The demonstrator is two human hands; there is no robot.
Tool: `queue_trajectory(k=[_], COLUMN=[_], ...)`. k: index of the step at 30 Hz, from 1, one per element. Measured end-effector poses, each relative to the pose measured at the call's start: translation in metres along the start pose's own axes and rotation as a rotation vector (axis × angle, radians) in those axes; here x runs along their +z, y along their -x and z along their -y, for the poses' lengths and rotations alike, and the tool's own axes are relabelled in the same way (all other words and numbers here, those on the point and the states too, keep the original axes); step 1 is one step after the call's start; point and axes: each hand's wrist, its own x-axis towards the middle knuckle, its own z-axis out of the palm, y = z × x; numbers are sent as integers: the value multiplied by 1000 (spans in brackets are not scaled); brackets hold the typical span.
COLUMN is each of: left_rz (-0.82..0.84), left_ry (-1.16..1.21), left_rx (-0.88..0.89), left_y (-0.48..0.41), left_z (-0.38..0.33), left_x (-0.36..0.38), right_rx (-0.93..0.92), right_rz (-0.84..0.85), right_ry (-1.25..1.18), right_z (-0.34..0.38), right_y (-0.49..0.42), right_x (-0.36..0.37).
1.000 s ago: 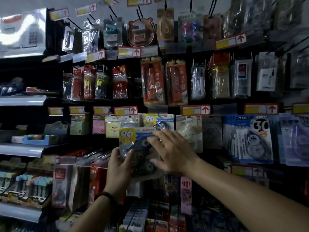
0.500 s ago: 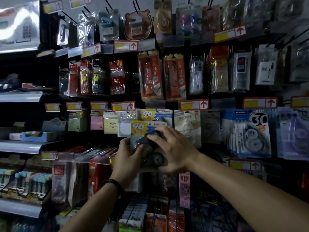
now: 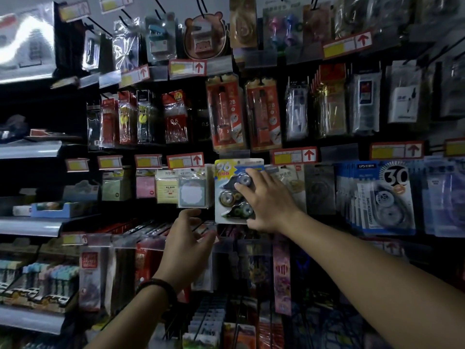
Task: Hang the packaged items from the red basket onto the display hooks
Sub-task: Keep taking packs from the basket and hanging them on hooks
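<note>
A correction-tape pack (image 3: 227,197) with a yellow "96" label hangs flat against the display wall, in the middle row under a red price tag. My right hand (image 3: 266,200) lies over its right half, fingers spread on the blister. My left hand (image 3: 187,238) hovers below and to the left of the pack, fingers apart, holding nothing. A dark bracelet sits on that wrist. The hook itself is hidden behind the pack. The red basket is not in view.
Sticky-note packs (image 3: 192,190) hang just left of the pack, blue "30" correction-tape packs (image 3: 385,197) to the right. Orange 2B pencil packs (image 3: 225,114) hang above. Grey shelves (image 3: 30,149) jut out at left. More packs fill the lower rows.
The pack has gone up and right onto the wall row. My left hand has let go of it and dropped away; my right hand stays on it.
</note>
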Motion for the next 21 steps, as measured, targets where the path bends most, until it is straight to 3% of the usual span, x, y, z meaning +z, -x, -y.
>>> queue_trajectory(k=[21], left_rz=[124], left_ry=[-126], left_rx=[86], left_y=[17], left_z=[-6], left_x=[4], right_rx=[17], right_rz=[200], right_ry=[-65], right_z=[16], right_y=[1], right_x=[-28])
